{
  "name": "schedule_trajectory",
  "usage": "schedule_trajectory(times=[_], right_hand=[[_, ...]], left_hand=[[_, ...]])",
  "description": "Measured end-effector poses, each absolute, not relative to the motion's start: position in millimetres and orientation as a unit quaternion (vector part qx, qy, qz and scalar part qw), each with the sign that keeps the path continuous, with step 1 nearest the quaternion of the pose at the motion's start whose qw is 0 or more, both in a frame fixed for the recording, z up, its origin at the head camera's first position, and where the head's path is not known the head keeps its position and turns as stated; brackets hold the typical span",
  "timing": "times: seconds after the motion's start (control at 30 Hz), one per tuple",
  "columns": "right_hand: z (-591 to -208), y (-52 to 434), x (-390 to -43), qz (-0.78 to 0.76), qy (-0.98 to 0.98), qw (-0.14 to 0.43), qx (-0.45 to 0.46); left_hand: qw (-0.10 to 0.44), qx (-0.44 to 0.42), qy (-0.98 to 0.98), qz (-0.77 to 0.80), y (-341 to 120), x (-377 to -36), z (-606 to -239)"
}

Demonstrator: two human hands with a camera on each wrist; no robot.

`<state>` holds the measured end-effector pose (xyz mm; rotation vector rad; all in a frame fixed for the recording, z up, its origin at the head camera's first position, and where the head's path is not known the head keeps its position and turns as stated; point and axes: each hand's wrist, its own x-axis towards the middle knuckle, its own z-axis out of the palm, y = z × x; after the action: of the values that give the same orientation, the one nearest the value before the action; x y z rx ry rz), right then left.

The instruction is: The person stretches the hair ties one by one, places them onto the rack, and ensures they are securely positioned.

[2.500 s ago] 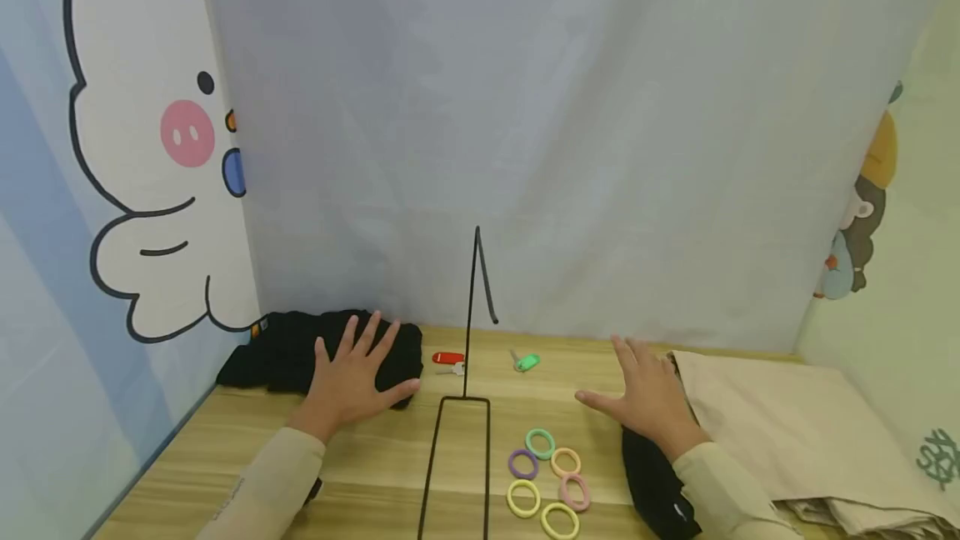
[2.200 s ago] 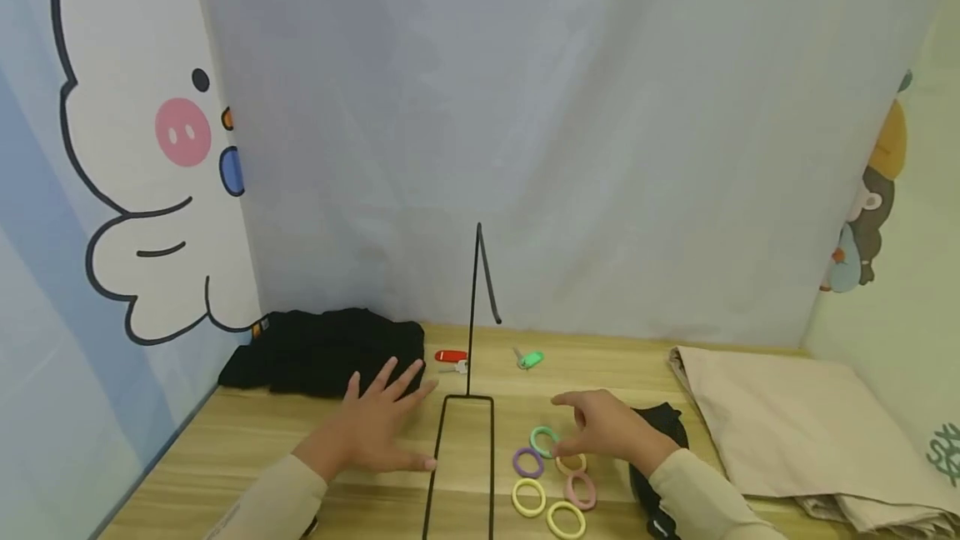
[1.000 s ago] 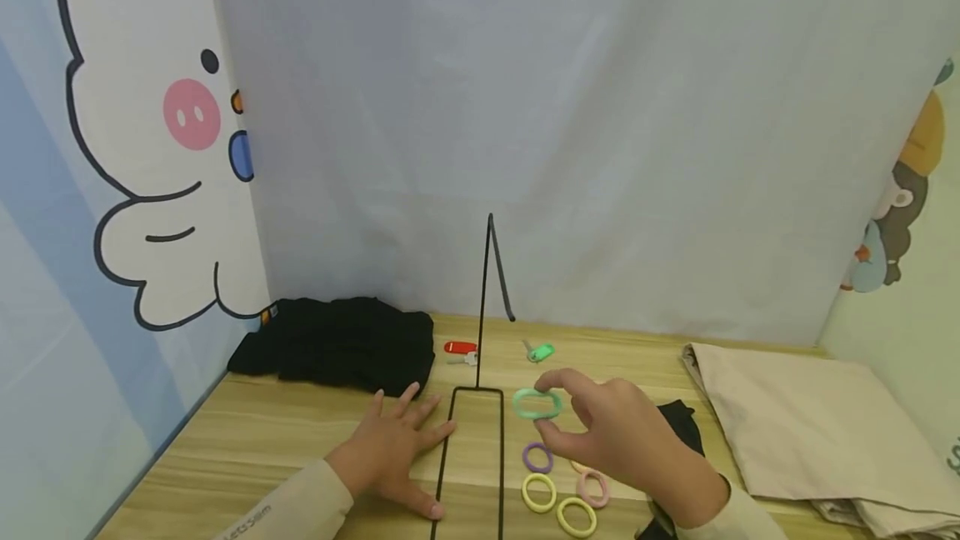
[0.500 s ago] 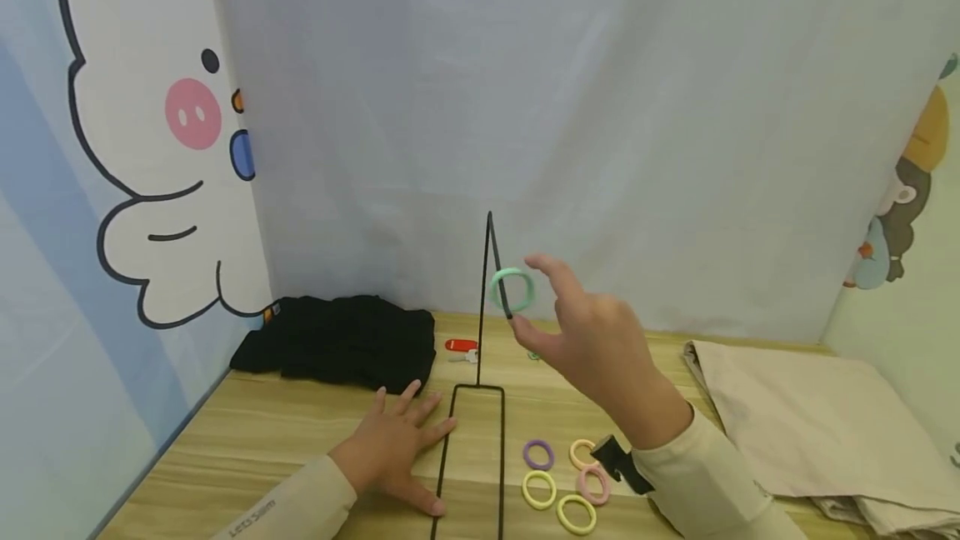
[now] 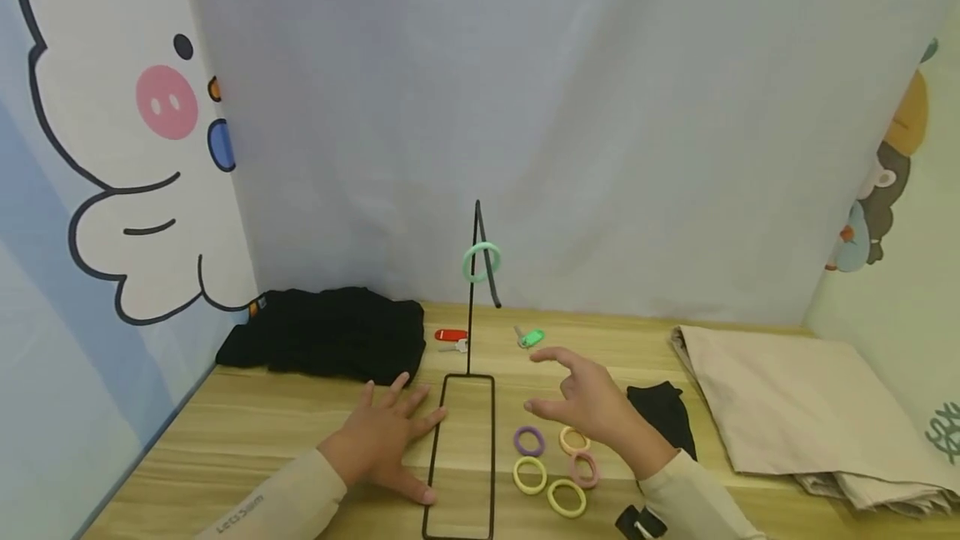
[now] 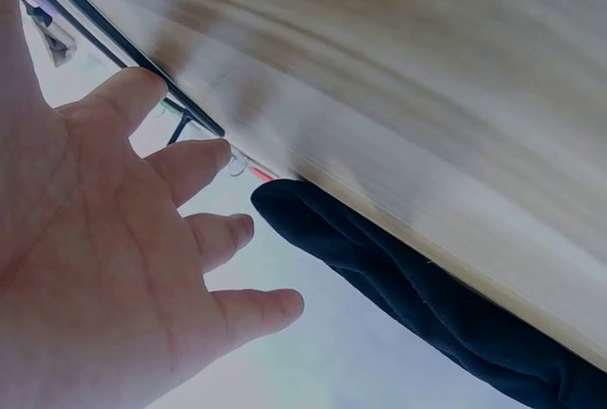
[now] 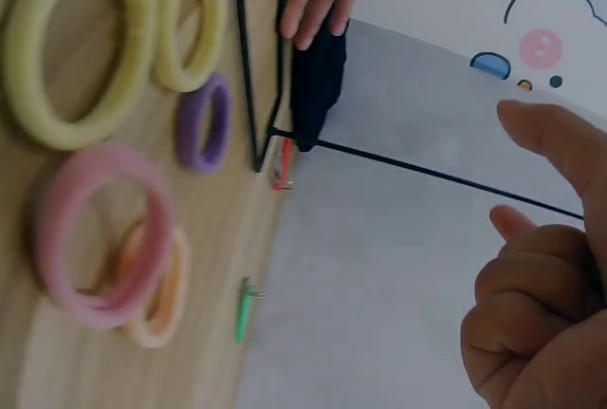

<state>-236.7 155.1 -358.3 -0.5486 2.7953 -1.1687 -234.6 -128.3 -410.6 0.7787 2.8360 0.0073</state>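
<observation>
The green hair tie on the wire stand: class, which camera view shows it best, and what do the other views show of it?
The head view: the green hair tie hangs in plain sight on the wire stand. Neither wrist view shows the tie; both catch only parts of the stand's black wire.

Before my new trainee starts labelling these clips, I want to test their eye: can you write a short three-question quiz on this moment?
1. True or false: the green hair tie hangs on the black wire stand.
2. How many hair ties lie on the wooden table beside the stand's base? A) three B) five C) seven
3. Fill in: the left hand rests flat on the table, its fingertips at the stand's ____.

Key
1. True; it hangs high on the stand, below the tip.
2. B: purple, orange, pink and two yellow.
3. Base. The right hand hovers above the ties, holding nothing.
</observation>
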Motion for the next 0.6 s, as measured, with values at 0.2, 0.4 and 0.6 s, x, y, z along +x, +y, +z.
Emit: schedule_trajectory(times=[0.2,0.4,0.6], right_hand=[[-383.3,171.5,-251.1,-0.366,0.889,0.155,-0.229],[-398.9,174.9,-260.3,-0.325,0.888,0.193,-0.261],[-401.2,165.2,-258.9,-0.302,0.897,0.191,-0.26]], left_hand=[[0.091,0.255,0.963,-0.015,-129.6,-235.9,-407.2],[0.095,0.257,0.962,-0.011,-128.4,-234.4,-404.0],[0.099,0.256,0.961,-0.016,-124.9,-232.9,-405.8]])
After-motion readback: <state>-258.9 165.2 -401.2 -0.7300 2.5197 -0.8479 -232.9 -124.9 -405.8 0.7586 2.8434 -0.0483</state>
